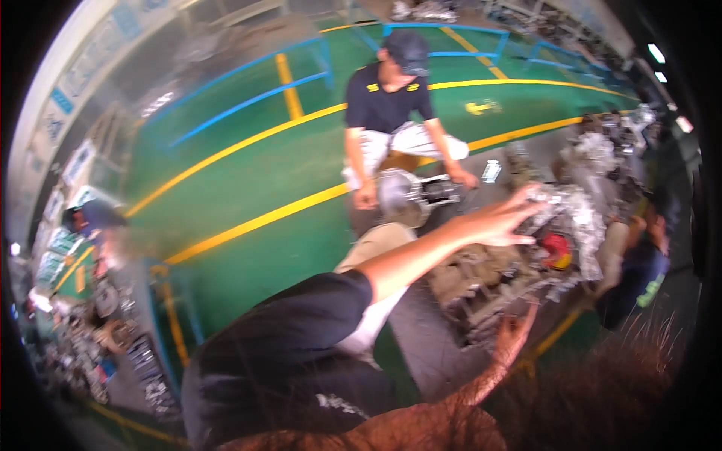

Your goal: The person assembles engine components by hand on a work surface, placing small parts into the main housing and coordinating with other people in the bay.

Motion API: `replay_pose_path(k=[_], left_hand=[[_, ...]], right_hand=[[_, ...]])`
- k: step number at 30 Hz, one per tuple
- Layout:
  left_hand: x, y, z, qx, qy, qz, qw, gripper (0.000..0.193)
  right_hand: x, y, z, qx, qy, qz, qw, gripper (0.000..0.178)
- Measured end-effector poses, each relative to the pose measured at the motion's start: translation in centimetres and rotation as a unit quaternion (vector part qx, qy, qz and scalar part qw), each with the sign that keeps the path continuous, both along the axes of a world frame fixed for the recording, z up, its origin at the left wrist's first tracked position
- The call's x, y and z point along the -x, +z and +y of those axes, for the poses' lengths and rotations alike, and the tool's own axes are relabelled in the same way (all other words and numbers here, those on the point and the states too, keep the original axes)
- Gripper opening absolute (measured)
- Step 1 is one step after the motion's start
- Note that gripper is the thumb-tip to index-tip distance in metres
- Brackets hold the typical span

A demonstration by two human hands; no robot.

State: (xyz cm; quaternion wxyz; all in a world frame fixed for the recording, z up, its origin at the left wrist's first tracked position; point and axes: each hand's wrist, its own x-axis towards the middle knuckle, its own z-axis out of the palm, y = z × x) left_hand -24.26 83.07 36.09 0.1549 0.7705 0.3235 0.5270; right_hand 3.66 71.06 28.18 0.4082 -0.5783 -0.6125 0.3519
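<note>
My left hand [508, 219] reaches over a pile of metal parts, its thumb and fingers spread apart. Its fingertips are next to a shiny silvery metal part [547, 197]; blur hides whether they touch it. Below it lies a brownish cast-metal housing [481, 282] with ribs and hollows. A red and yellow round thing [556, 251] shows among the parts to the right of it. At the near side of the housing is my right hand [513, 334], somewhat blurred, fingers apart and nothing visible in them.
Across the grey work surface [417, 331], a person in a dark cap [406, 52] sits with both hands by a round silvery metal part [400, 197]. Plastic-wrapped parts [590, 161] are heaped at the right. Another person [639, 270] is close by there. Blue rails [248, 113] edge the green floor.
</note>
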Motion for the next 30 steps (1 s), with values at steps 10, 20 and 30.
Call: replay_pose_path(k=[10,20,30], left_hand=[[2.1,-4.1,1.0,0.423,0.047,0.462,0.778,0.048],[0.3,-5.1,-0.4,0.433,0.022,0.417,0.799,0.048],[5.3,-6.2,-2.5,0.459,0.085,0.415,0.781,0.053]], right_hand=[[2.7,1.2,0.3,0.01,-0.028,0.049,0.998,0.073],[2.8,1.5,-0.4,0.059,-0.035,0.056,0.996,0.076],[1.5,1.9,1.3,-0.021,0.018,-0.026,0.999,0.071]])
